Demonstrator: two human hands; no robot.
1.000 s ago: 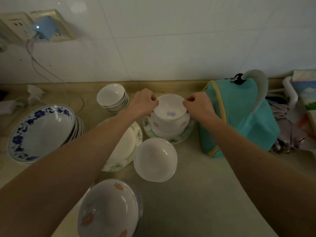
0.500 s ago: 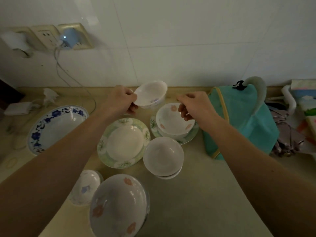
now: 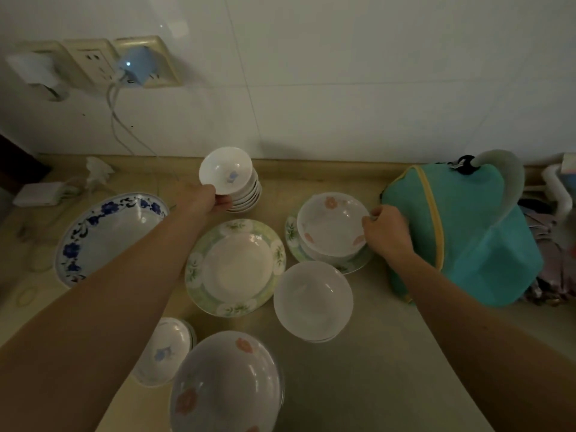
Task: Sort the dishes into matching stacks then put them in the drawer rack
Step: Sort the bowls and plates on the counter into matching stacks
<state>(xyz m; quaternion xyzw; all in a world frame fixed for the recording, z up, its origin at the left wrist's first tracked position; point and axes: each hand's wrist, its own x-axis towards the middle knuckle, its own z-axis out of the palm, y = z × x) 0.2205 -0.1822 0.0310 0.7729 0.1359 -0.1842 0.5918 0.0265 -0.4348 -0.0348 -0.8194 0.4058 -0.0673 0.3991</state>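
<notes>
Small white bowl, blue motif inside, tilted, atop a stack of like bowls at 12 o'clock. Pink-flowered bowl sits on a green-rimmed plate at 2 o'clock. Green-rimmed deep plate at centre. Plain white bowls stacked at 4 o'clock. Blue-flowered plates at 9 o'clock. Blue-motif small bowl at 7 o'clock; large pink-flowered bowl at 6 o'clock

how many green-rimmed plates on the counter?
2: one green-rimmed plate in the middle, bare; a second to its right under the pink-flower bowls. More may be hidden beneath either.
</notes>
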